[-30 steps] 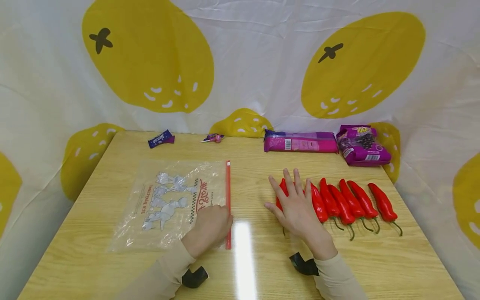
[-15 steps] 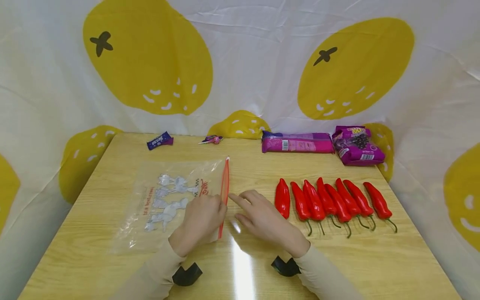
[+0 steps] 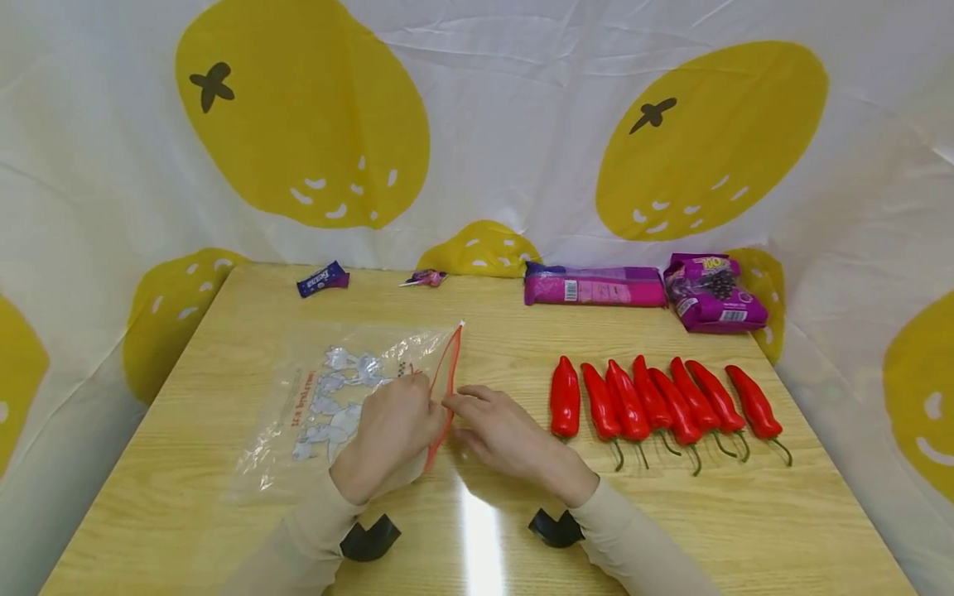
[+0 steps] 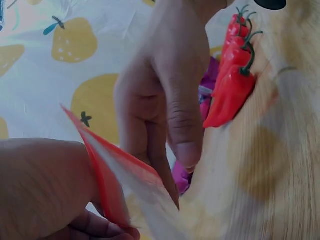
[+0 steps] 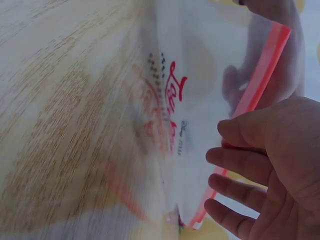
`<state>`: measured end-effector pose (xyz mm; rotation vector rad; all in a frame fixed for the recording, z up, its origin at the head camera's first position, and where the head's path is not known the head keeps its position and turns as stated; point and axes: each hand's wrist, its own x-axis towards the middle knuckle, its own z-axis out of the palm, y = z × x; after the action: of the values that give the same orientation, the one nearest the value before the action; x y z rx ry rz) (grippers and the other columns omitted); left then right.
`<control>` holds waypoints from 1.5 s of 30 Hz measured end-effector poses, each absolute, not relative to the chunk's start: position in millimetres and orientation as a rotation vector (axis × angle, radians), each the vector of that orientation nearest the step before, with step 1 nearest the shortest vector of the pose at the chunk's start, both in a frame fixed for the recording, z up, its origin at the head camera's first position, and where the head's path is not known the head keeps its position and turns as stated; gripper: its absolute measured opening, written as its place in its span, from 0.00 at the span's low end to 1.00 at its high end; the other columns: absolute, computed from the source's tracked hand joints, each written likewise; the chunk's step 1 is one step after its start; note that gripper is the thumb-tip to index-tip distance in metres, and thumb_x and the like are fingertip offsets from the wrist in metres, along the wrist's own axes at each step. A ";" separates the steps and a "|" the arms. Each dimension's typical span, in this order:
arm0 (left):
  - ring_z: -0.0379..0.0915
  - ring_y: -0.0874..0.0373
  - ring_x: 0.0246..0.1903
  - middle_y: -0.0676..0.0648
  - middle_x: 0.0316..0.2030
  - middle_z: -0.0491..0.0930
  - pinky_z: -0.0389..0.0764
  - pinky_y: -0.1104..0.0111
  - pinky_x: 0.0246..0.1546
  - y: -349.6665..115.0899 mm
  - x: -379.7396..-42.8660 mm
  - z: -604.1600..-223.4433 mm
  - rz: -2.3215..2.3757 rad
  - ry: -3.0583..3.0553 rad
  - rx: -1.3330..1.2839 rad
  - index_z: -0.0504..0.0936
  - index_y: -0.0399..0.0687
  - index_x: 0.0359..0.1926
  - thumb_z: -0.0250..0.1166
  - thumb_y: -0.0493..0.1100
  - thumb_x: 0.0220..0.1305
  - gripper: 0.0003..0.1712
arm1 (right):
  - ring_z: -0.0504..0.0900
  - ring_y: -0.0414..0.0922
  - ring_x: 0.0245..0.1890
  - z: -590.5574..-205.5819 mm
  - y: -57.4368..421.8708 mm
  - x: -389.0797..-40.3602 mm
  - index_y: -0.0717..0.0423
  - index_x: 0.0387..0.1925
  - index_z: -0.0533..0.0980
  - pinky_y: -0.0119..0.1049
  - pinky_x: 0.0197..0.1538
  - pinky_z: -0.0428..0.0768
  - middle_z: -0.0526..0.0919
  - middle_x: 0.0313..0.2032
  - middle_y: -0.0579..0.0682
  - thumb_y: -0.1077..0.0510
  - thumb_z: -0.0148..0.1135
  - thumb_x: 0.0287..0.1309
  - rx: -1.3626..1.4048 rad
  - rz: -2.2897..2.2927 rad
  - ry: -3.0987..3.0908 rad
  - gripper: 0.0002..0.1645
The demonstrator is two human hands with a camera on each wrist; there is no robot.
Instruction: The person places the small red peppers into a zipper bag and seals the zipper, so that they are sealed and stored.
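Observation:
A clear zip bag (image 3: 350,397) with printed figures and a red closure (image 3: 441,439) lies on the left half of the table. My left hand (image 3: 391,439) grips its upper layer near the closure, lifting it so the mouth gapes. My right hand (image 3: 507,434) has its fingers at the facing red edge, thumb underneath. In the right wrist view, my right hand (image 5: 280,165) lies against the red strip (image 5: 265,65), with the thumb across it; one finger seems hidden. In the left wrist view, my left hand (image 4: 40,185) curls beside the raised red edge (image 4: 102,185).
Several red chili peppers (image 3: 629,401) lie in a row right of my right hand. Along the back are a blue wrapped snack (image 3: 323,280), a lollipop (image 3: 425,279), a long purple packet (image 3: 596,285) and a purple bag (image 3: 715,294). A curtain hangs behind.
My right hand has left the peppers, moved left and reached the bag's red edge. My left hand has lifted the upper layer, and the mouth has opened.

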<state>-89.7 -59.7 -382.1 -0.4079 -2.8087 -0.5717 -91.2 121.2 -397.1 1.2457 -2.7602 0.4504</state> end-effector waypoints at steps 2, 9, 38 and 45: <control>0.64 0.54 0.12 0.49 0.14 0.68 0.65 0.62 0.11 -61.5 -91.2 -381.7 -0.585 -2.825 -0.409 0.69 0.45 0.16 0.56 0.41 0.49 0.09 | 0.65 0.48 0.62 -396.7 121.7 -90.6 0.52 0.58 0.69 0.43 0.61 0.65 0.74 0.56 0.46 0.56 0.58 0.56 1.255 0.423 -2.745 0.26; 0.61 0.57 0.12 0.51 0.11 0.65 0.62 0.65 0.11 -66.5 -93.6 -380.7 -0.647 -2.904 -0.426 0.68 0.49 0.14 0.57 0.42 0.54 0.14 | 0.61 0.48 0.65 -395.5 122.5 -89.5 0.52 0.57 0.70 0.44 0.61 0.65 0.75 0.56 0.46 0.60 0.58 0.53 1.310 0.343 -2.684 0.27; 0.46 0.63 0.09 0.57 0.07 0.52 0.49 0.70 0.08 -93.3 -95.1 -354.2 -0.641 -2.745 -0.302 0.58 0.53 0.08 0.53 0.42 0.49 0.18 | 0.76 0.51 0.47 -398.1 138.3 -82.2 0.57 0.59 0.67 0.43 0.48 0.73 0.78 0.47 0.54 0.56 0.59 0.50 0.955 0.139 -2.751 0.33; 0.44 0.63 0.10 0.56 0.08 0.50 0.47 0.71 0.08 -89.8 -96.6 -358.1 -0.653 -2.737 -0.319 0.58 0.53 0.08 0.52 0.40 0.48 0.18 | 0.57 0.42 0.07 -384.3 192.5 -60.5 0.54 0.21 0.67 0.33 0.09 0.54 0.59 0.09 0.44 0.51 0.61 0.49 0.308 0.077 -2.770 0.14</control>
<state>-96.6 -89.8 -358.1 -0.3191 -2.7372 -0.6526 -60.5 192.5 -384.3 0.3077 -2.7695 0.0770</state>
